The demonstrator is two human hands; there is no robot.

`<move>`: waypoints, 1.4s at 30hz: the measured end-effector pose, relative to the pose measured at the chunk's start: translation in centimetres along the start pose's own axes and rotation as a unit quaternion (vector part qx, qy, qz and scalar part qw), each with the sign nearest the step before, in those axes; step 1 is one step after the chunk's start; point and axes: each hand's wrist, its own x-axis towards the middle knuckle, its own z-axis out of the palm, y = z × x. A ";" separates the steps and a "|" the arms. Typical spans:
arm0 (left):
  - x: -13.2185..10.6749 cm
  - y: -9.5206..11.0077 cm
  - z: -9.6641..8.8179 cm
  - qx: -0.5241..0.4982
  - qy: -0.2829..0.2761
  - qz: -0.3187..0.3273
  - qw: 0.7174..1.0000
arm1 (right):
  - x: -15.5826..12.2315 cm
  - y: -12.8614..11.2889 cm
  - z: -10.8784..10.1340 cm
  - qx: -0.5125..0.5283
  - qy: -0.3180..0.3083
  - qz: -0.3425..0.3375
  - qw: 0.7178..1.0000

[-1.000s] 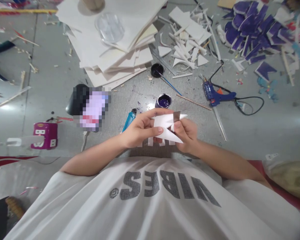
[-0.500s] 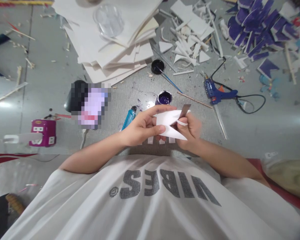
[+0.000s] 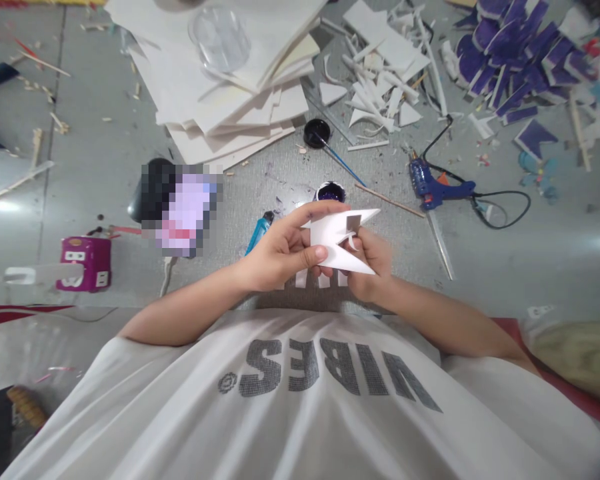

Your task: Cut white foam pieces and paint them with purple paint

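My left hand (image 3: 293,250) grips a white foam-board piece (image 3: 330,230) by its left end, thumb on top and fingers behind. Its right end has a V-shaped notch with two pointed tails. My right hand (image 3: 373,260) is closed around a bare flat blade (image 3: 353,223), which lies against the notch's upper edge. A thin white shaving curls beside the blade near my right fingers. Just beyond my hands stands an open jar of dark purple paint (image 3: 331,192). A teal box cutter (image 3: 260,230) lies left of my left hand, partly hidden by it.
A blue glue gun (image 3: 440,187) with its cord lies on the right. A paintbrush (image 3: 345,165) rests in a black lid (image 3: 317,133). White sheets (image 3: 260,113), white offcuts (image 3: 385,87) and purple pieces (image 3: 520,60) lie farther back. A phone (image 3: 187,210) and a magenta socket block (image 3: 85,263) are left.
My right hand and the blade have moved left and lower along the notch's upper edge, and the curled shaving has shifted with them. The upper tail now shows fully. My left hand keeps its grip.
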 end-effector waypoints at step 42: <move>0.0 0.4 0.2 0.013 0.002 -0.017 1.000 | 0.5 -0.9 -0.6 -0.072 -0.039 0.012 0.997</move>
